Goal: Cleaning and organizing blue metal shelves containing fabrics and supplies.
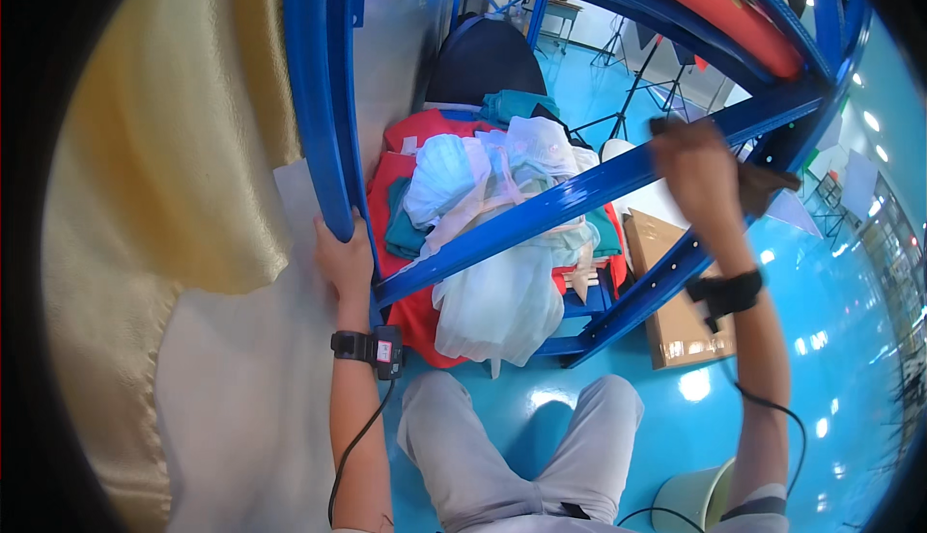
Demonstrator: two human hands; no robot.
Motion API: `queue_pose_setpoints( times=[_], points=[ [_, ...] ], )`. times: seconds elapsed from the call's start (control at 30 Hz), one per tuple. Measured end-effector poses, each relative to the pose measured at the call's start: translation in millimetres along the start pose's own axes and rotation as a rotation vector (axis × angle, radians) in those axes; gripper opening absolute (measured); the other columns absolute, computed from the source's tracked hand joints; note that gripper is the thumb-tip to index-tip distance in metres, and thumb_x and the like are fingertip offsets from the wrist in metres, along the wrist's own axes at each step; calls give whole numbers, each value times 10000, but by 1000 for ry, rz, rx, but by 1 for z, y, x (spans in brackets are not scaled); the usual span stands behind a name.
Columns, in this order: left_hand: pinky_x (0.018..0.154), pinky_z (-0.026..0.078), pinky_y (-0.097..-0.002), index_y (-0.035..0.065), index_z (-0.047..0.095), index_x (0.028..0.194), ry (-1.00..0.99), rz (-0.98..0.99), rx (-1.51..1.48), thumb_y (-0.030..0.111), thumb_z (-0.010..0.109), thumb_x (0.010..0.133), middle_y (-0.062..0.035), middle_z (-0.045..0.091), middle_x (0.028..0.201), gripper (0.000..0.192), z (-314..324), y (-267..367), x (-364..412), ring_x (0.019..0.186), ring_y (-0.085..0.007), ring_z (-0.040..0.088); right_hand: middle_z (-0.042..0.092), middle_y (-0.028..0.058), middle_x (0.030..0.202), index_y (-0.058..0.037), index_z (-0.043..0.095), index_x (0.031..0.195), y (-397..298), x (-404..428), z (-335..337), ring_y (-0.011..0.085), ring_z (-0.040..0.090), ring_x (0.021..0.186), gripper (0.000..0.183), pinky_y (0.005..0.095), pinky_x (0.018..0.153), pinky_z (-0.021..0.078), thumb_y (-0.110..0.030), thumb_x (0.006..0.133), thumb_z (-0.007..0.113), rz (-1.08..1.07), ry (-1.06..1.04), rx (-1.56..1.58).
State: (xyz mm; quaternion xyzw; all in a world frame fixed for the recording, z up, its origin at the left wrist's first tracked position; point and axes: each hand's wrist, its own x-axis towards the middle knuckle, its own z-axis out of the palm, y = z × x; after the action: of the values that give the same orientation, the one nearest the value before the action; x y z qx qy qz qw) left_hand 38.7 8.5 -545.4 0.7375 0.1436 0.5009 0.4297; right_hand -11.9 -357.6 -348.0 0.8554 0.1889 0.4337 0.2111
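Observation:
A blue metal shelving rack (521,208) stands before me, its beam running diagonally across the view. My left hand (346,254) grips the rack's upright near the beam's left end. On the beam's right part is my right hand (691,160), blurred, with a dark brown cloth (764,187) showing at both sides of it. Inside the rack, pale sheer fabric (500,308) and a light blue bundle (438,178) lie on folded red cloth (391,171) and teal cloth (402,225).
Gold fabric (210,135) hangs at the left. A dark rounded object (489,62) stands behind the cloth pile. To the right, a cardboard box (684,345) leans near the rack's foot. A pale bin (688,493) is at the lower right; black tripods (626,102) stand beyond.

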Motion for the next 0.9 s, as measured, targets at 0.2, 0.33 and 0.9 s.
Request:
queue_pose_setpoints(
  times=[0.2,0.33,0.9],
  points=[
    [663,463,-442,-12,533,970,3,43,-102,277,641,794,-211,626,793,355,10,-2,-4,775,-403,614,584,146,790,-55,616,719,-233,-18,88,305,568,844,133,400,801,463,-166,749,549,-150,-261,506],
    [675,463,-443,-4,538,984,-6,47,-44,274,644,797,-210,628,810,352,5,2,-5,789,-398,614,580,168,871,-30,591,765,-262,-31,101,328,555,934,192,431,897,415,-221,779,574,-275,71,510],
    [718,478,-416,8,540,1032,-54,-30,-131,191,643,774,-197,640,856,332,-4,-2,0,810,-377,623,595,137,836,-41,559,956,-154,-10,53,286,577,871,205,433,891,411,-37,760,500,-89,-27,501]
  ],
)
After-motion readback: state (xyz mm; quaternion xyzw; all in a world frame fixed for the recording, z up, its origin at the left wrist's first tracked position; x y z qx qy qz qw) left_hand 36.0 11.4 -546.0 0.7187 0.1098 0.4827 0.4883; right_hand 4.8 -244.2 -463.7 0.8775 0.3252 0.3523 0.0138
